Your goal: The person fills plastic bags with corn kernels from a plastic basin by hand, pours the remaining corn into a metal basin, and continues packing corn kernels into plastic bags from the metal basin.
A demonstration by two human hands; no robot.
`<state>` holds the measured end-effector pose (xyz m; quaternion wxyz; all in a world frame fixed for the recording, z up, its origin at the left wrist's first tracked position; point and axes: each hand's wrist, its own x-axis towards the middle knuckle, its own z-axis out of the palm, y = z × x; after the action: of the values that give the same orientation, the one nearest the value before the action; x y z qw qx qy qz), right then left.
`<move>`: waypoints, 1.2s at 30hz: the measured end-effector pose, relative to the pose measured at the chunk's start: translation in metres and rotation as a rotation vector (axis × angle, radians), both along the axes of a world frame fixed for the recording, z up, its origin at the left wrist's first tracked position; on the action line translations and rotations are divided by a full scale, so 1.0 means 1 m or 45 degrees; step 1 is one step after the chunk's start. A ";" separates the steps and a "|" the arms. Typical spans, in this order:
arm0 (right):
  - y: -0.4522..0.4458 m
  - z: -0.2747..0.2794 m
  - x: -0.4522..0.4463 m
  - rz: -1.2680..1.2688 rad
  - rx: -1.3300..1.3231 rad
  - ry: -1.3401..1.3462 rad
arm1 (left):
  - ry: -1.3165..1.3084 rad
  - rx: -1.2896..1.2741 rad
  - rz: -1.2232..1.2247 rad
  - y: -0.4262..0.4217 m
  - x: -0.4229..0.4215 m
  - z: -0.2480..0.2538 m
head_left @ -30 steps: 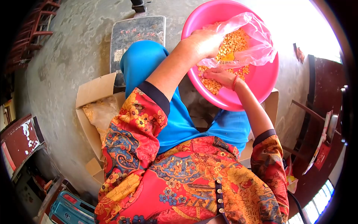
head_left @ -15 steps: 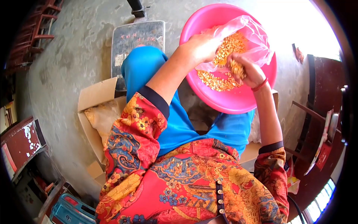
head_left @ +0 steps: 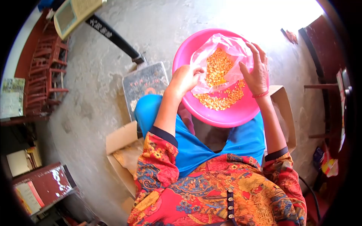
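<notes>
A pink basin (head_left: 226,119) rests at my knees. Inside it lies a clear plastic bag (head_left: 235,44) with its mouth spread, holding yellow corn kernels (head_left: 218,67). More loose kernels (head_left: 222,100) lie in the basin below the bag. My left hand (head_left: 186,79) is at the basin's left side, its fingers closed on the bag's edge. At the right side of the bag my right hand (head_left: 257,71) has its fingers apart, with the thumb near the plastic and no kernels visible in the hand.
A platform scale (head_left: 145,84) stands ahead on the left, its display (head_left: 71,17) on a black post. Cardboard boxes (head_left: 121,138) flank my legs, the left one holding a filled bag. Red stools (head_left: 47,75) are stacked far left; dark red furniture (head_left: 326,45) stands right.
My right hand has let go of its handful of kernels and moved to the bag's right side. My left hand now holds the bag's left edge. The view has shifted, showing the scale's display.
</notes>
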<state>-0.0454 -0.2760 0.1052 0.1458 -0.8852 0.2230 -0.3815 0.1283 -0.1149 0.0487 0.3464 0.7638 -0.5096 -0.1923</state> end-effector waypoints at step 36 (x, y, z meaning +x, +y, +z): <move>0.063 -0.022 -0.071 0.207 0.497 -0.358 | 1.420 -0.792 0.149 -0.005 -0.044 0.081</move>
<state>-0.1161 -0.2126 0.0835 0.3737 -0.7936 0.1980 -0.4374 0.0844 -0.1196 0.1300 0.7747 0.4394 -0.2423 -0.3847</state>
